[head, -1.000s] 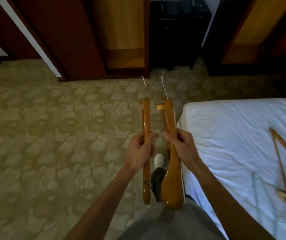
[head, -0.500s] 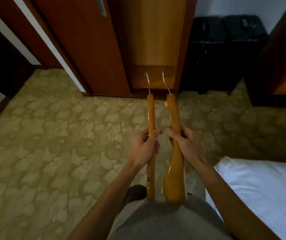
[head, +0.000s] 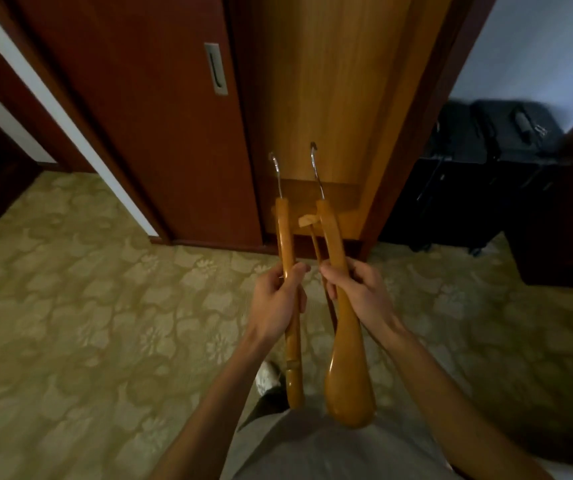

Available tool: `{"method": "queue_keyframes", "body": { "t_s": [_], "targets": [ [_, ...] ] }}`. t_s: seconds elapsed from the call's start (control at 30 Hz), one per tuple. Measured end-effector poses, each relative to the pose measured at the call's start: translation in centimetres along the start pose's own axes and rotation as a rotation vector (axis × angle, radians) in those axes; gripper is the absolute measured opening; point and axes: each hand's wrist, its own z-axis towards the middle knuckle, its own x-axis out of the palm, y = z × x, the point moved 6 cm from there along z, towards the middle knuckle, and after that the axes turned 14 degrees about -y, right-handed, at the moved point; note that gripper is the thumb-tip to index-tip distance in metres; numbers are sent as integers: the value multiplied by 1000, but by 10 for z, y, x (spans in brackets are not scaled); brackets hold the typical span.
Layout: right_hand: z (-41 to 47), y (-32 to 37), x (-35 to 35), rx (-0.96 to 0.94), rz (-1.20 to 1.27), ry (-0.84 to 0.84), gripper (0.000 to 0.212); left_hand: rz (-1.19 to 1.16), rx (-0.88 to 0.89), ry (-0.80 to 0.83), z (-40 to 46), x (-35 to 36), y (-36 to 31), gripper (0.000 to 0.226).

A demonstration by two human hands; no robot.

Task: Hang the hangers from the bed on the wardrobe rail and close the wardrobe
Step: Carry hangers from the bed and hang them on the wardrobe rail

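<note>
Currently, one view only:

Head view, hangers: two wooden hangers are carried edge-on, side by side, just apart. The slim hanger (head: pixel 289 299) is in the left hand (head: pixel 274 299); the broad-shouldered hanger (head: pixel 342 323) is in the right hand (head: pixel 364 296).

Head view, long axis: each hanger runs from near the person's waist forward and away, its metal hook leading. The left hook (head: pixel 277 174) and the right hook (head: pixel 316 168) both point toward the wardrobe opening (head: pixel 326 98) straight ahead.

Head view, key relation: the wardrobe lies directly beyond the hook tips, so the hangers already aim at it. No rail shows; judging by the light wood panel rising out of the top of the picture, it must sit higher, so the hooks would have to be raised and turned over it.

Head view, nearer hand: neither is clearly nearer the opening; the right hook reaches slightly further forward.

Head view, left grip: fingers and thumb curl round the slim hanger's arm at about its middle, clasped firmly.

Head view, right grip: fingers wrap the broad hanger's arm, above its wide rounded end; a thin crossbar (head: pixel 316 244) shows between the two hangers.

Head view, sliding door: the dark red door (head: pixel 160 133) with its recessed metal handle (head: pixel 216 69) stands slid to the left, leaving the opening uncovered.

Head view, surroundings: patterned carpet (head: pixel 87 323) underfoot, black luggage (head: pixel 485 168) to the right of the wardrobe.

Head view, progress: a judgement only; carrying stage, nothing hung in what shows, door yet to be closed.
</note>
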Motion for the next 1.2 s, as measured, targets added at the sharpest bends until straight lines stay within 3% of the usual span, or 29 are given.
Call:
{"method": "queue_keyframes", "body": {
  "t_s": [0.1, 0.23, 0.37, 0.67, 0.97, 1.2],
  "targets": [
    [59, 26, 30, -23, 39, -34, 21, -5, 28, 51, 71, -9, -26, 33],
    [129, 51, 53, -42, 74, -100, 36, -37, 75, 106, 148, -9, -58, 30],
    [195, 75, 64, -64, 72, -148, 37, -51, 113, 123, 221, 5, -87, 31],
    [364, 125, 63, -103, 65, -231, 25, -59, 249, 194, 385, 66, -155, 37],
    [531, 230, 39, -253, 90, -259, 21, -63, 399, 249, 531, 146, -282, 36],
    [610, 332, 9, -412, 81, -315, 40, -114, 424, 213, 605, 181, -389, 34]
  ]
}}
